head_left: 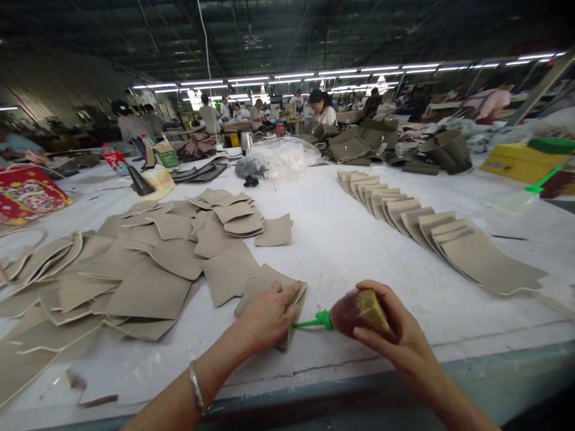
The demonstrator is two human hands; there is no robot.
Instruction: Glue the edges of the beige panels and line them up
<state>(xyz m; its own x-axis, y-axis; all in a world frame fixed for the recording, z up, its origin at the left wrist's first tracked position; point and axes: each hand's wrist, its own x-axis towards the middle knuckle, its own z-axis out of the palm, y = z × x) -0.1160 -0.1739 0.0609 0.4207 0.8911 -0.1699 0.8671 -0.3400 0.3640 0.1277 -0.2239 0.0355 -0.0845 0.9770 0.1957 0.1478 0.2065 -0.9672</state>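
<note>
My right hand [398, 326] is wrapped round a squeeze glue bottle [359, 314] with dark amber contents, tilted on its side. The bottle's thin green nozzle [314, 321] points left, its tip at the edge of a taupe leather-like piece [258, 287]. On that piece rests my left hand [269, 311], gripping it near its right edge, where a strip looks turned up; the hand covers much of the piece. Just left lies a large loose pile of similar taupe pieces [148, 287]. A fanned, overlapping row of these pieces [476, 251] runs along the right side.
Clear plastic bags [287, 157] and dark olive bag parts [359, 140] lie at the table's back. A yellow box [523, 161] stands far right, near another green-nozzled bottle [550, 179]. A red patterned box [31, 194] sits at left. Other people work behind.
</note>
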